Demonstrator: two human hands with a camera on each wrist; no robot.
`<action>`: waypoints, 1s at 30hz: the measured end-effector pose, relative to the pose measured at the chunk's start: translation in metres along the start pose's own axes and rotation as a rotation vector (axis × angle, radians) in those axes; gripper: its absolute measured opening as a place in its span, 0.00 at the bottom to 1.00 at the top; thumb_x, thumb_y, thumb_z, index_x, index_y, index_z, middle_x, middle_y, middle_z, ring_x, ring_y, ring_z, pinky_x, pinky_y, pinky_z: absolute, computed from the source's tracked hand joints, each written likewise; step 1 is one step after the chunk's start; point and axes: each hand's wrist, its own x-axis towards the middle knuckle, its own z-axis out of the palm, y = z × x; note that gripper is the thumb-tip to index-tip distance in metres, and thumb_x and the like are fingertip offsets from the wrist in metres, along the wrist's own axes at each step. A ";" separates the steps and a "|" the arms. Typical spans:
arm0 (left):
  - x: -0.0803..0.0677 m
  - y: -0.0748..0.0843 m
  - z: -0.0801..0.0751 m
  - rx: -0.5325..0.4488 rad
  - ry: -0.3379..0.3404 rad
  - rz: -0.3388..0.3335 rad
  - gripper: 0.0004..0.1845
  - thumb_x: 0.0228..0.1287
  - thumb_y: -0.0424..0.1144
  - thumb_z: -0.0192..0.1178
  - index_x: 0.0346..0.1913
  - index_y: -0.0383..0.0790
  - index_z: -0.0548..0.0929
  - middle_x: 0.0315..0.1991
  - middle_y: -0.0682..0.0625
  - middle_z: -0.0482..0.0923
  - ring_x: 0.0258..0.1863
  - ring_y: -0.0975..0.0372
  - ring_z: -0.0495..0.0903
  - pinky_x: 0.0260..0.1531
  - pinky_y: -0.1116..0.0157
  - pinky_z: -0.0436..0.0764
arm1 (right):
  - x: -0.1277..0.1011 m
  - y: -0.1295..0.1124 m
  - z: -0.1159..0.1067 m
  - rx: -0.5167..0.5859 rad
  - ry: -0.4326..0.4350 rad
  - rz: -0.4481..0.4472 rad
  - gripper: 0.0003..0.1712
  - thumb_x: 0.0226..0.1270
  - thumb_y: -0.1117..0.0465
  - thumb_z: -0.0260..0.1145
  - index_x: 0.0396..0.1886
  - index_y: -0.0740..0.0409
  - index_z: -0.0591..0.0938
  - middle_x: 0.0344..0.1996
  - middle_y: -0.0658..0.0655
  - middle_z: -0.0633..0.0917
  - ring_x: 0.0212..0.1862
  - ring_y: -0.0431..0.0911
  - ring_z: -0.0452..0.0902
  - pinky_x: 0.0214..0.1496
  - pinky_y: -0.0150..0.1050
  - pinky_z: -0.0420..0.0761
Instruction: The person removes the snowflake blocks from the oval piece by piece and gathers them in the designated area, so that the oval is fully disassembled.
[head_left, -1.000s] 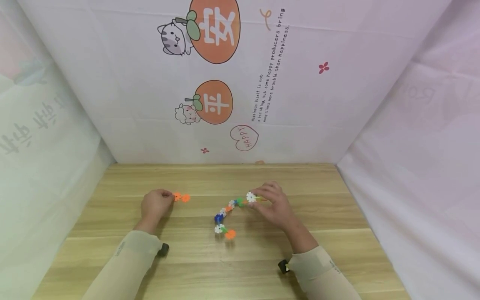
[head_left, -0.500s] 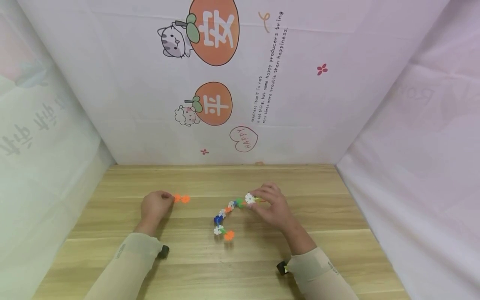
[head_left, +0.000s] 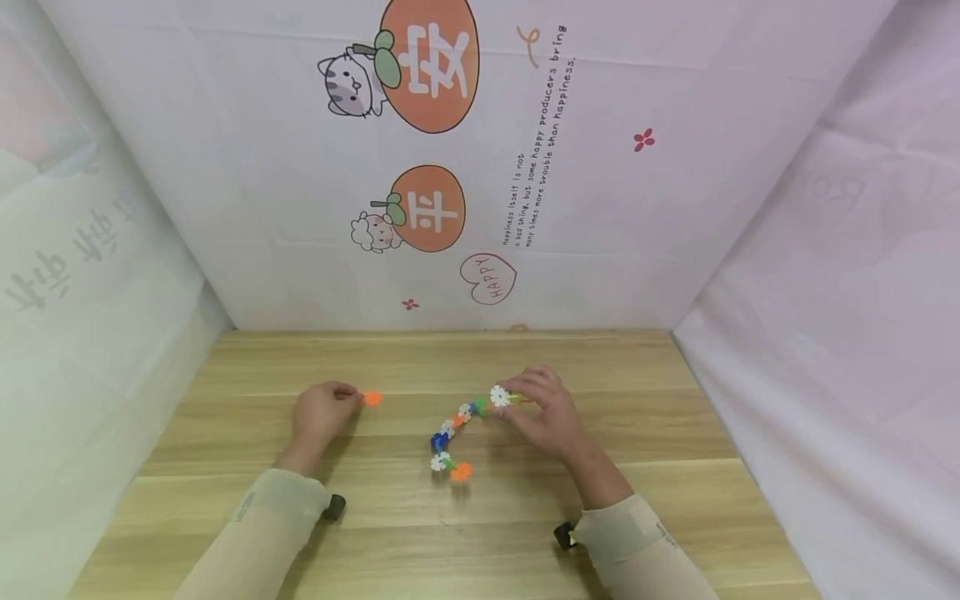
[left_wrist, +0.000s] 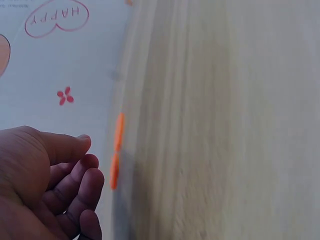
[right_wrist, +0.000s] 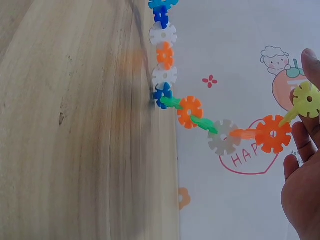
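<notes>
A chain of snowflake-shaped plastic pieces (head_left: 453, 429) in white, blue, green and orange curves across the wooden table (head_left: 480, 533). My right hand (head_left: 519, 392) pinches its far end and holds it a little above the wood. In the right wrist view the chain (right_wrist: 190, 111) hangs from a yellow piece (right_wrist: 306, 100) between my fingers (right_wrist: 300, 140). My left hand (head_left: 341, 393) rests on the table with loosely curled fingers. Its fingertips lie against a small pair of joined orange pieces (head_left: 371, 398). The left wrist view shows the orange pair (left_wrist: 116, 150) edge-on, just beyond my fingers (left_wrist: 90, 175).
White cloth walls printed with cartoon animals and orange fruit (head_left: 427, 208) close in the table at the back and both sides. The cloth on the right (head_left: 787, 400) slopes down to the table edge.
My left hand has slid a little to the right and now hides one of the two orange pieces. The right hand and the chain have hardly moved.
</notes>
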 end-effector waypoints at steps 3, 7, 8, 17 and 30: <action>-0.003 0.011 0.002 -0.020 -0.005 0.037 0.14 0.70 0.48 0.66 0.46 0.41 0.90 0.43 0.45 0.90 0.43 0.51 0.87 0.43 0.52 0.84 | 0.001 0.000 0.000 0.001 -0.005 0.000 0.21 0.57 0.59 0.83 0.51 0.49 0.90 0.44 0.44 0.88 0.53 0.45 0.74 0.56 0.49 0.73; -0.008 0.028 0.004 -0.059 -0.013 0.087 0.12 0.69 0.48 0.68 0.45 0.43 0.91 0.40 0.49 0.90 0.39 0.55 0.88 0.39 0.55 0.84 | 0.001 -0.001 0.000 0.001 -0.015 0.013 0.20 0.59 0.58 0.82 0.52 0.49 0.89 0.44 0.44 0.88 0.53 0.45 0.74 0.55 0.49 0.74; -0.009 0.031 0.005 -0.064 -0.016 0.096 0.12 0.69 0.48 0.68 0.45 0.44 0.91 0.40 0.49 0.90 0.39 0.56 0.87 0.39 0.54 0.84 | 0.002 -0.002 -0.001 0.002 -0.016 0.016 0.20 0.59 0.58 0.81 0.52 0.49 0.89 0.44 0.45 0.88 0.53 0.45 0.74 0.55 0.49 0.74; -0.020 0.059 0.005 -0.122 -0.057 0.143 0.12 0.69 0.49 0.69 0.46 0.46 0.91 0.42 0.52 0.89 0.43 0.56 0.86 0.45 0.51 0.84 | 0.003 -0.006 0.002 0.001 -0.011 0.003 0.21 0.57 0.60 0.82 0.52 0.50 0.89 0.43 0.45 0.88 0.52 0.46 0.74 0.55 0.50 0.73; -0.037 0.099 0.013 -0.176 -0.116 0.238 0.10 0.71 0.52 0.67 0.45 0.51 0.91 0.39 0.58 0.88 0.39 0.62 0.84 0.40 0.59 0.84 | 0.007 -0.012 0.006 0.016 -0.042 -0.016 0.21 0.60 0.56 0.81 0.53 0.50 0.89 0.44 0.46 0.88 0.54 0.46 0.74 0.56 0.49 0.73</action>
